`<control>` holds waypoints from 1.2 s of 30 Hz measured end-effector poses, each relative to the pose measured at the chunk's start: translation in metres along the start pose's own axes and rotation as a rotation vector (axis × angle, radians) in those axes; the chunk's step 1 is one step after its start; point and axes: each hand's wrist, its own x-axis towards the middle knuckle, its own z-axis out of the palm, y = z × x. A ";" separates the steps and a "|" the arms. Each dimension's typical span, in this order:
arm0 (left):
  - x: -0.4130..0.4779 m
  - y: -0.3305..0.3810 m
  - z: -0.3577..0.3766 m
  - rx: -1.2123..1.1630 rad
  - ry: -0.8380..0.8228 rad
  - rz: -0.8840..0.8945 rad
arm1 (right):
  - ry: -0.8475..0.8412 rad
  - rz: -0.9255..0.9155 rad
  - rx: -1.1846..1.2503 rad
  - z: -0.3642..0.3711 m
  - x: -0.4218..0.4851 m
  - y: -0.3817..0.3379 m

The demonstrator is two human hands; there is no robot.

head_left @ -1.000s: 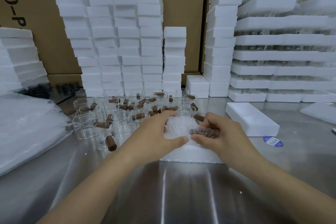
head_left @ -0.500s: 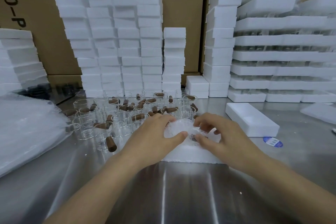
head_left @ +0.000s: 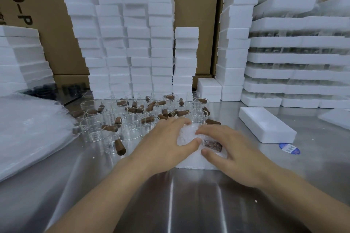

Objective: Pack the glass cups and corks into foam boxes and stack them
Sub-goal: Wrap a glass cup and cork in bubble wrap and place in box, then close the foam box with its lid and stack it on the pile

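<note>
1. White foam box [head_left: 191,163] lies on the counter [head_left: 189,204], directly under both grips.
2. My left grip [head_left: 164,143] curls round the wrapped bundle [head_left: 186,134], long axis left-right; right grip [head_left: 233,153] lies flat, pressing its cork [head_left: 212,144] end.
3. Judgement: seating needs a straight-down push.

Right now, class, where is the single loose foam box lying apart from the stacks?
In the head view, the loose foam box lies on the steel table right of the right hand, just behind a blue sticker.
</note>
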 end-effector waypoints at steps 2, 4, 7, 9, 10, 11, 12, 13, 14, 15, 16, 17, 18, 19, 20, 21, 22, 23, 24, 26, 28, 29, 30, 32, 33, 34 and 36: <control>-0.001 0.000 0.001 0.035 -0.037 0.022 | 0.005 -0.029 -0.002 -0.002 -0.001 0.000; -0.002 0.000 0.001 0.051 -0.047 0.033 | 0.027 -0.061 -0.033 -0.001 -0.002 -0.001; -0.001 -0.002 -0.002 0.023 -0.004 0.053 | 0.031 -0.054 -0.042 0.000 -0.001 -0.002; 0.000 -0.002 -0.004 0.016 0.019 0.060 | 0.029 -0.032 -0.043 0.000 -0.001 -0.002; 0.000 -0.002 -0.005 0.022 0.020 0.055 | 0.030 -0.027 -0.042 0.000 -0.001 -0.002; 0.000 -0.001 -0.005 0.037 0.013 0.046 | 0.031 -0.026 -0.036 0.001 -0.001 -0.002; -0.001 0.000 -0.005 0.062 0.000 0.035 | 0.030 -0.026 -0.027 0.001 -0.002 -0.003; -0.001 0.001 -0.004 0.094 -0.018 0.026 | 0.030 -0.021 -0.016 0.001 -0.002 -0.003; -0.002 0.002 -0.003 0.122 -0.035 0.017 | 0.037 -0.009 -0.004 0.000 -0.002 -0.003; -0.002 0.003 -0.001 0.138 -0.049 0.010 | 0.055 0.013 0.008 -0.001 -0.002 -0.002; -0.002 0.004 0.001 0.146 -0.060 0.004 | 0.089 0.037 0.020 -0.004 -0.002 0.001; -0.001 0.005 0.001 0.148 -0.066 -0.001 | 0.137 0.059 0.026 -0.008 -0.001 0.005; -0.001 0.005 0.002 0.147 -0.070 -0.005 | 0.188 0.083 0.016 -0.013 0.001 0.011; -0.002 0.004 0.002 0.144 -0.074 -0.007 | 0.236 0.118 -0.012 -0.018 0.002 0.018; -0.003 0.004 0.001 0.143 -0.073 -0.003 | 0.274 0.168 -0.058 -0.024 0.003 0.027; -0.003 0.004 0.000 0.143 -0.064 0.007 | 0.297 0.234 -0.114 -0.029 0.003 0.038; -0.004 0.004 0.000 0.141 -0.043 0.020 | 0.302 0.314 -0.173 -0.034 0.002 0.049; -0.005 0.004 0.000 0.129 -0.010 0.037 | 0.288 0.405 -0.227 -0.038 -0.001 0.060; -0.005 0.004 0.000 0.111 0.023 0.053 | 0.258 0.498 -0.272 -0.041 -0.003 0.071; -0.006 0.005 0.001 0.087 0.055 0.066 | 0.175 0.664 -0.338 -0.043 -0.010 0.088; -0.005 0.004 0.005 0.100 0.033 0.059 | 0.091 0.778 -0.398 -0.043 -0.015 0.100; -0.004 0.004 0.007 0.113 0.013 0.054 | 0.065 0.813 -0.425 -0.041 -0.016 0.104; -0.005 0.003 0.008 0.120 -0.003 0.049 | 0.058 0.840 -0.441 -0.040 -0.016 0.107; -0.004 0.003 0.008 0.115 -0.012 0.043 | 0.089 0.896 -0.419 -0.041 -0.015 0.112; -0.004 0.002 0.007 0.112 -0.008 0.043 | 0.110 0.922 -0.388 -0.043 -0.015 0.114; -0.004 0.001 0.007 0.107 0.001 0.046 | 0.125 0.941 -0.361 -0.044 -0.016 0.116; -0.003 0.000 0.006 0.085 0.032 0.056 | 0.142 0.953 -0.317 -0.047 -0.018 0.119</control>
